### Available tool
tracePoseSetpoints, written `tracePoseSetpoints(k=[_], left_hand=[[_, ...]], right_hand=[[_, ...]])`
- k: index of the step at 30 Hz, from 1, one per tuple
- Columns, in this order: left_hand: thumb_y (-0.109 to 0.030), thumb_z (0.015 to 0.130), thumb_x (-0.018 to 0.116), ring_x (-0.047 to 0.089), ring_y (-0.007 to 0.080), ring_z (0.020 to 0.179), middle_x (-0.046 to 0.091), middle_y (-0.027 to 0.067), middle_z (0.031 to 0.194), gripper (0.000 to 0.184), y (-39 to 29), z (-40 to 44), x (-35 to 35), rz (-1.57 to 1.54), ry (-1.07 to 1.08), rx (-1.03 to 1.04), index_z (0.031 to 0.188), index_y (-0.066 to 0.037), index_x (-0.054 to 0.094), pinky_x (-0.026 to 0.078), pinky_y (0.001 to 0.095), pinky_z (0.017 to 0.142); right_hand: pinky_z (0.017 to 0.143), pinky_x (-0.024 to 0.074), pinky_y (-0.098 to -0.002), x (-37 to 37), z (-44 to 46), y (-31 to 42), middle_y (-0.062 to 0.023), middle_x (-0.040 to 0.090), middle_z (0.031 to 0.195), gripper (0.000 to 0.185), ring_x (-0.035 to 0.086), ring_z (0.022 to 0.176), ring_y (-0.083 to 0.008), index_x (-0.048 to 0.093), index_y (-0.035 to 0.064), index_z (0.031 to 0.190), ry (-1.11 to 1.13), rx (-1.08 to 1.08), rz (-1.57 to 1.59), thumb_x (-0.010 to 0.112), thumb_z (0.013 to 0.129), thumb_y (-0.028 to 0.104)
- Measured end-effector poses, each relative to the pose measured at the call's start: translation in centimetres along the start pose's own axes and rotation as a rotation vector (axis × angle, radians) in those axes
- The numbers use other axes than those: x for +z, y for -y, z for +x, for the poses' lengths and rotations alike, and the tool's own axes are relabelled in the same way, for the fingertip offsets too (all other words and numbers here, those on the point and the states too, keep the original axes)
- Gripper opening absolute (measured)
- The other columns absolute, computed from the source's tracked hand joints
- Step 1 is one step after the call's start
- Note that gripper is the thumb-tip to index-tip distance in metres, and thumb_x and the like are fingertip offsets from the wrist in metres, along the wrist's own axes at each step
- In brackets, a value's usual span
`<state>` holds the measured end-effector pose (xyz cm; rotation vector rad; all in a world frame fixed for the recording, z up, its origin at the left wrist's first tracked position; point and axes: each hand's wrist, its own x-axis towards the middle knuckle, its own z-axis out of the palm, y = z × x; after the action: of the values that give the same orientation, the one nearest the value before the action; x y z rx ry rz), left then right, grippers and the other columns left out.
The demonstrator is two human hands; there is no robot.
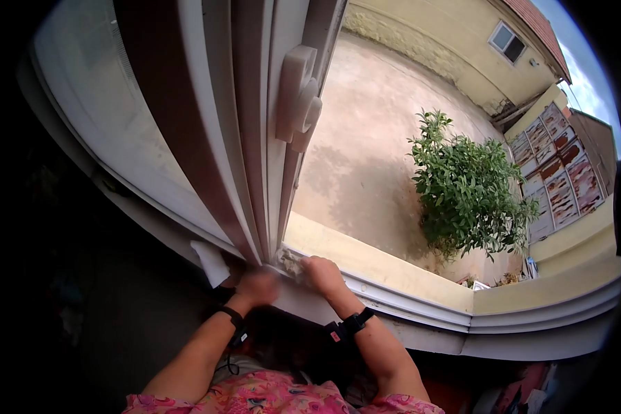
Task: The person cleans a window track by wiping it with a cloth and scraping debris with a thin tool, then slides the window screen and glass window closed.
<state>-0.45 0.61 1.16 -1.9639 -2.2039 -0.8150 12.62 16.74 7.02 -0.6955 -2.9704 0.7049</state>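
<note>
My right hand (322, 274) is closed at the window's bottom track (393, 301), its fingers against a crumpled pale cloth or tissue (290, 262) lying in the track by the frame's foot. Just left of it, my left hand (258, 286) is smeared by motion below the base of the window frame (252, 172), and its fingers cannot be made out. A white piece of paper or cloth (210, 264) hangs over the sill edge to the left of that hand. Both wrists wear dark bands.
A white window handle (300, 100) sticks out from the upright frame. Past the open window are a concrete yard (366, 152), a leafy green bush (466, 183), a yellow wall (428, 41) and a rusty metal gate (559, 165). Dark clutter lies below the sill.
</note>
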Motion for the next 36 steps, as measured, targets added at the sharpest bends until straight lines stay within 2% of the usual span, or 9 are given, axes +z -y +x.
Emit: tracePoseSetpoints(k=[3,8,12,21,28,30,31,34,36], left_hand=[[-0.023,0.069,0.061,0.056,0.0254,0.059,0.051,0.0075,0.065,0.018,0.3,0.0,0.1,-0.028,-0.024,-0.016,0.068,-0.011,0.047,0.047,0.037,0.049],[-0.024,0.07,0.06,0.057,0.026,0.061,0.052,0.0078,0.068,0.018,0.7,-0.7,0.9,0.022,-0.012,-0.036,0.072,-0.011,0.047,0.047,0.0377,0.051],[-0.024,0.071,0.06,0.057,0.0264,0.062,0.052,0.008,0.069,0.018,0.3,-0.4,0.1,-0.029,-0.009,0.008,0.072,-0.011,0.047,0.047,0.0379,0.052],[-0.024,0.076,0.061,0.058,0.029,0.065,0.056,0.0086,0.072,0.019,0.4,-0.4,0.3,-0.142,-0.021,-0.038,0.082,-0.009,0.05,0.048,0.0386,0.053],[-0.025,0.074,0.067,0.052,0.0294,0.091,0.052,0.0135,0.099,0.032,-6.6,6.0,-3.2,-0.361,-0.096,-0.023,0.099,-0.009,0.054,0.045,0.0384,0.076],[-0.025,0.073,0.068,0.05,0.0301,0.094,0.05,0.0141,0.102,0.034,-7.5,6.4,-3.0,-0.331,-0.058,-0.041,0.101,-0.01,0.055,0.044,0.0385,0.079],[-0.023,0.073,0.067,0.051,0.0302,0.09,0.05,0.0134,0.097,0.031,-7.6,6.4,-2.3,-0.294,-0.022,-0.051,0.099,-0.01,0.055,0.044,0.0387,0.077],[-0.015,0.073,0.064,0.052,0.0299,0.084,0.051,0.0121,0.089,0.023,-6.7,6.0,0.6,-0.304,0.007,-0.07,0.093,-0.009,0.056,0.045,0.0391,0.072],[-0.01,0.072,0.062,0.053,0.0297,0.082,0.051,0.0115,0.085,0.018,-6.1,6.0,0.9,-0.338,-0.005,-0.082,0.089,-0.008,0.056,0.045,0.0392,0.07]], right_hand=[[0.064,0.0479,-0.0428,-1.7,-1.6,-0.4,-0.0172,0.061,0.077,0.013,0.06,0.075,-0.0352,0.061,0.0074,0.084,0.038,0.027,-0.062,0.05,0.078,0.011],[0.063,0.0483,-0.0416,-3.3,-6.8,-1.4,-0.0149,0.061,0.076,0.016,0.06,0.074,-0.0335,0.064,0.0101,0.089,-0.154,0.066,-0.053,0.051,0.079,0.011],[0.063,0.0481,-0.0416,-4.4,-8.6,-0.7,-0.0145,0.061,0.075,0.016,0.06,0.073,-0.0334,0.065,0.0103,0.089,-0.144,0.134,-0.106,0.051,0.08,0.012],[0.067,0.0481,-0.0414,-3.8,-10.9,-0.8,-0.0168,0.063,0.082,0.016,0.06,0.077,-0.0346,0.065,0.0075,0.09,-0.234,0.227,0.011,0.053,0.083,0.016],[0.065,0.0488,-0.0379,-3.5,-18.1,-3.8,-0.0166,0.063,0.079,0.014,0.061,0.075,-0.0347,0.065,0.0074,0.091,-0.381,0.424,0.18,0.059,0.082,0.015],[0.059,0.0482,-0.027,-2.3,-20.4,-5.7,-0.0128,0.064,0.069,0.014,0.063,0.063,-0.0177,0.065,0.0045,0.094,-0.535,0.445,0.222,0.059,0.083,0.009],[0.058,0.0468,-0.024,-2.8,-21.3,-5.5,-0.0079,0.063,0.066,0.013,0.06,0.061,-0.0115,0.065,0.0034,0.094,-0.521,0.569,0.292,0.059,0.083,0.008],[0.057,0.0459,-0.0239,-1.2,-25.3,-8.4,-0.0057,0.062,0.065,0.014,0.058,0.059,-0.0109,0.065,0.0032,0.096,-0.711,0.708,0.345,0.059,0.083,0.008],[0.057,0.0471,-0.0288,-0.4,-28.2,-10.0,-0.0086,0.062,0.066,0.016,0.059,0.059,-0.0163,0.063,0.0016,0.095,-0.913,0.815,0.355,0.057,0.083,0.009]])
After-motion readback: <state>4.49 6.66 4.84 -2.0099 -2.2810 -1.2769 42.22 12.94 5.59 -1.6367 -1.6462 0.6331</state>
